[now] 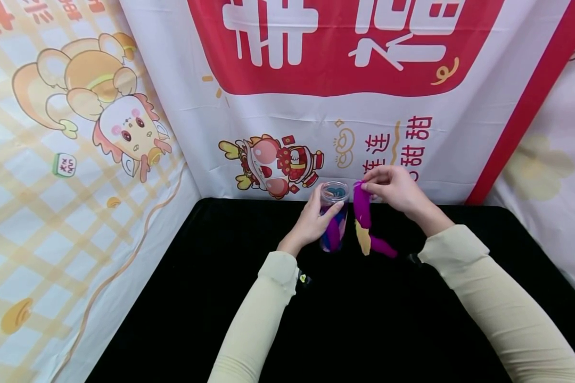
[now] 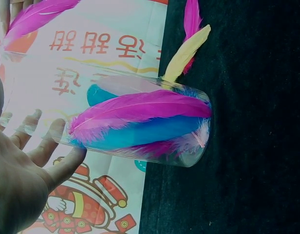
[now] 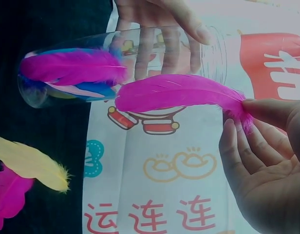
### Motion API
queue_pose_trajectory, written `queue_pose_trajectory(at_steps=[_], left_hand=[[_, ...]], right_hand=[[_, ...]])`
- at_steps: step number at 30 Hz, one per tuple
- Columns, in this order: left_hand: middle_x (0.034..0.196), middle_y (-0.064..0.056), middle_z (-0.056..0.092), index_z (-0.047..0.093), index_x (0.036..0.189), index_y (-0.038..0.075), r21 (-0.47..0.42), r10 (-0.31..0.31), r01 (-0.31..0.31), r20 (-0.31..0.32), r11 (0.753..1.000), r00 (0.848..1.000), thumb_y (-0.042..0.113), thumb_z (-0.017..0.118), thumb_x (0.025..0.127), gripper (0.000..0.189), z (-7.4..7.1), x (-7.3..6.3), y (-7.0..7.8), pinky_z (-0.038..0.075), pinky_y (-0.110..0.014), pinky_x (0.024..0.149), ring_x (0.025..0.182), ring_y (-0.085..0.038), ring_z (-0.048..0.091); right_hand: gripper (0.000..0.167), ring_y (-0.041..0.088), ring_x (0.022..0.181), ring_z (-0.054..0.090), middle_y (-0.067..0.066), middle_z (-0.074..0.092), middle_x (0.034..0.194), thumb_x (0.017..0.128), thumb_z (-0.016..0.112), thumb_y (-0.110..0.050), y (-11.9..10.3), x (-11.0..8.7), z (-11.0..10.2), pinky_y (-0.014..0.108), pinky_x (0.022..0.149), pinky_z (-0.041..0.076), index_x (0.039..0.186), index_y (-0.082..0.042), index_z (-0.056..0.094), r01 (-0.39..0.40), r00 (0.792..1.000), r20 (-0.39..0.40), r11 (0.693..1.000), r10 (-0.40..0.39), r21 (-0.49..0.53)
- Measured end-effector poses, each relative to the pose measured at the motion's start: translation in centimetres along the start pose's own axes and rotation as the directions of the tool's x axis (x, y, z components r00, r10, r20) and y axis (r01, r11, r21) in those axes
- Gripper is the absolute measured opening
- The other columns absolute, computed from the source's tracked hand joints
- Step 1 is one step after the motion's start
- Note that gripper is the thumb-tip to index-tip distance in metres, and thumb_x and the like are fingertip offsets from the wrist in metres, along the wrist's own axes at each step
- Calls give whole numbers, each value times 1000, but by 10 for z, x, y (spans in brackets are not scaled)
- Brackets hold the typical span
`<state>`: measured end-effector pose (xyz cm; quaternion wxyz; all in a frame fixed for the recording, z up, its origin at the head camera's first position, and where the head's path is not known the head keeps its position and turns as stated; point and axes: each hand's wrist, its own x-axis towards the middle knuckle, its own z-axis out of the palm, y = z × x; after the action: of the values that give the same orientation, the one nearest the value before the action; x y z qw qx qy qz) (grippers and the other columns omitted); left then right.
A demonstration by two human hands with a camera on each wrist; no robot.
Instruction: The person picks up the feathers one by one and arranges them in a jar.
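Observation:
A clear jar (image 1: 334, 213) stands upright on the black table, its mouth open at the top. Inside it lie magenta, blue and pale pink feathers (image 2: 140, 117). My left hand (image 1: 314, 219) grips the jar around its upper part, thumb in front. Right of the jar, my right hand (image 1: 394, 189) pinches a magenta feather (image 3: 174, 92) by its quill end between thumb and finger. This feather hangs beside the jar, outside it. On the table below lie a yellow feather (image 1: 362, 238) and another magenta feather (image 1: 383, 247), close together.
The black tabletop (image 1: 354, 330) spreads around the jar toward the front. Close behind stands a white printed cloth backdrop (image 1: 182, 106) with red figures and lettering. Another printed cloth (image 1: 52, 213) borders the left side.

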<state>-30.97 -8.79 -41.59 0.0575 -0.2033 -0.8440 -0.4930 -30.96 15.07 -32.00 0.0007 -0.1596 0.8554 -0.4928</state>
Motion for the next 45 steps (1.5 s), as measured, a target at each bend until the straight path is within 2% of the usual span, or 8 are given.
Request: queue_pose_trajectory(at_steps=[12, 16, 20, 23, 29, 32, 36, 45], left_hand=[[158, -11, 36, 19, 162, 18, -6, -23, 23, 4, 1000, 1000, 55, 54, 103, 78, 0, 0, -1, 34, -44, 119, 144, -25, 41], [158, -11, 36, 19, 162, 18, -5, -23, 23, 5, 1000, 1000, 55, 54, 103, 79, 0, 0, 0, 35, -44, 118, 144, -25, 41], [158, -11, 35, 19, 162, 18, -16, -25, 25, 9, 1000, 1000, 56, 54, 102, 79, 0, 0, 0, 35, -44, 118, 143, -25, 42], [159, -12, 34, 19, 162, 18, -24, -26, 27, 12, 999, 1000, 57, 53, 102, 79, 0, 0, 0, 35, -44, 118, 144, -25, 41], [160, -13, 34, 18, 162, 18, -26, -29, 29, 18, 999, 999, 58, 52, 102, 80, -1, -1, 1, 35, -45, 118, 144, -26, 40], [160, -11, 34, 18, 162, 18, -28, -27, 28, 19, 999, 999, 58, 52, 102, 80, -1, -1, 1, 35, -45, 118, 145, -26, 40], [160, -11, 34, 18, 163, 19, -25, -32, 32, 20, 999, 999, 58, 52, 102, 79, -1, -1, 1, 34, -45, 119, 145, -25, 39], [160, -13, 32, 18, 163, 17, -34, -34, 35, 27, 999, 999, 58, 51, 103, 80, -2, -1, 1, 34, -46, 118, 145, -26, 39]], right_hand=[[21, 18, 78, 65, 6, 75, 94, 99, 71, -18, -4, -1, -1, 31, 58, 55, 113, -2, 70, 16, 1000, -7, 1000, -15, 21], [21, 23, 80, 67, 6, 76, 93, 98, 72, -18, -5, -1, -1, 30, 56, 54, 112, -2, 70, 27, 999, -21, 999, -27, 31], [18, 26, 85, 70, 7, 76, 95, 99, 70, -16, -7, 0, 0, 29, 60, 54, 111, -3, 71, 33, 999, -36, 999, -32, 37], [19, 20, 83, 70, 7, 76, 97, 100, 69, -17, -8, 0, 0, 28, 65, 56, 112, -3, 71, 41, 998, -39, 998, -39, 39], [21, 14, 78, 69, 9, 76, 98, 101, 68, -19, -10, 1, -1, 28, 63, 56, 113, -2, 71, 64, 996, -58, 997, -61, 46], [21, 13, 84, 70, 10, 77, 102, 101, 68, -17, -11, 1, -1, 25, 71, 55, 114, -1, 71, 82, 995, -68, 995, -79, 47], [21, 12, 86, 70, 11, 77, 104, 101, 68, -17, -14, 2, -1, 23, 74, 55, 114, -1, 71, 85, 994, -77, 995, -81, 48], [20, 13, 87, 69, 8, 77, 102, 100, 69, -18, -19, 2, 0, 30, 79, 55, 112, -2, 71, 105, 990, -96, 993, -99, 55]])
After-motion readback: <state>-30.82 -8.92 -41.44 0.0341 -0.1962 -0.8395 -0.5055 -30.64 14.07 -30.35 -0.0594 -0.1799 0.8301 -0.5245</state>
